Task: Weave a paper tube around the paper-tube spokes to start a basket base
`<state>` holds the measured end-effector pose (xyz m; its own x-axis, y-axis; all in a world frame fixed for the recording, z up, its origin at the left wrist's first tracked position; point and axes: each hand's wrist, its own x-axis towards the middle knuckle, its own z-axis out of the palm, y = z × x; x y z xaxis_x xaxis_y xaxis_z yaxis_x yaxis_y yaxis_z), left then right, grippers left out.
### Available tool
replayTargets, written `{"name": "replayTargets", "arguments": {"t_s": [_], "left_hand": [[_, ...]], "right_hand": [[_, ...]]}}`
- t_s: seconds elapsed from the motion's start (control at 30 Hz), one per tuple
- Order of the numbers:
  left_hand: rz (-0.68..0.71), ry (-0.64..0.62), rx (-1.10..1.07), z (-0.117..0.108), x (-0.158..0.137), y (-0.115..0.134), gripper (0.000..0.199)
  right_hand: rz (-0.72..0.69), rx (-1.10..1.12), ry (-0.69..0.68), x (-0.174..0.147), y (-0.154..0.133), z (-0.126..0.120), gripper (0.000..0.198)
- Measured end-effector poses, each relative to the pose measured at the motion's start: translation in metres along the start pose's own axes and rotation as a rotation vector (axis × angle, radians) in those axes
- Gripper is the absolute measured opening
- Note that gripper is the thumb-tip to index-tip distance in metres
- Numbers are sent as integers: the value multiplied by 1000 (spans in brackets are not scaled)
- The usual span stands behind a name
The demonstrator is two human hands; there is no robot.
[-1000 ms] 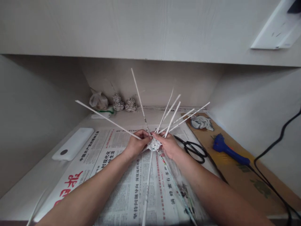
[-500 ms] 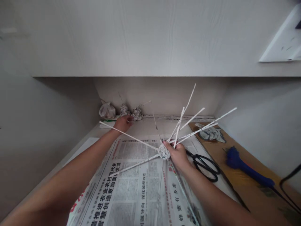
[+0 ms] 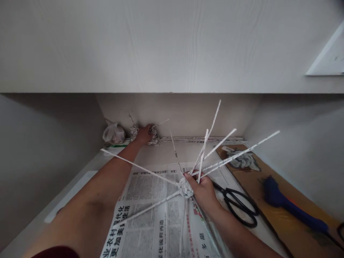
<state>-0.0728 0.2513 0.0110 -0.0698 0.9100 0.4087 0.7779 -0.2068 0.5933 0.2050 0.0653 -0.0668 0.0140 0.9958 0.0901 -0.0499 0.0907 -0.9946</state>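
Observation:
My right hand (image 3: 204, 190) is closed on a small round woven paper piece (image 3: 186, 187), thumb near its upper edge. Rolled-paper sticks fan out from that piece in several directions, and some lie under my fingers. At the back of the surface, my left hand (image 3: 144, 134) reaches to a small knobbly woven paper piece (image 3: 154, 137) with one stick jutting from its top. Its fingers curl over the piece's upper part, though their tips are partly hidden. Just left of that hand stands a second woven paper piece (image 3: 133, 132), partly covered by it.
Newspaper (image 3: 150, 200) covers the work surface. Black-handled scissors (image 3: 240, 208) lie right of my right hand. A blue tool with a cord (image 3: 292, 209) and a crumpled grey bundle (image 3: 244, 161) rest on cardboard (image 3: 292, 240). Paper sticks (image 3: 204, 139) line the back wall, near a plastic bag (image 3: 114, 132).
My left hand has moved from in front of the two woven pieces up onto the right one. My right hand keeps its hold; the view has shifted slightly.

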Motion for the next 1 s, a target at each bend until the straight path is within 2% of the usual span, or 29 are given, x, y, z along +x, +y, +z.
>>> {"name": "replayTargets", "arguments": {"t_s": [0.1, 0.27, 0.47, 0.63, 0.77, 0.87, 1.0], "left_hand": [[6, 17, 97, 4, 0, -3, 38], [-51, 113, 216, 9, -6, -1, 35], [-181, 218, 240, 12, -15, 8, 46], [-264, 245, 198, 11, -24, 10, 56], [-235, 269, 162, 6, -38, 9, 71], [-153, 238, 126, 0, -57, 10, 54], [-84, 93, 57, -5, -92, 20, 22]], "right_hand": [[-7, 18, 2, 0, 1, 0, 28], [1, 23, 20, 1, 4, -1, 30], [-14, 15, 33, 0, 1, 0, 29], [-41, 39, 44, 1, 2, 1, 27], [-72, 43, 47, 2, 3, 1, 26], [-95, 34, 34, 1, 1, 0, 27], [-123, -8, 40, -1, -4, 0, 27]]}}
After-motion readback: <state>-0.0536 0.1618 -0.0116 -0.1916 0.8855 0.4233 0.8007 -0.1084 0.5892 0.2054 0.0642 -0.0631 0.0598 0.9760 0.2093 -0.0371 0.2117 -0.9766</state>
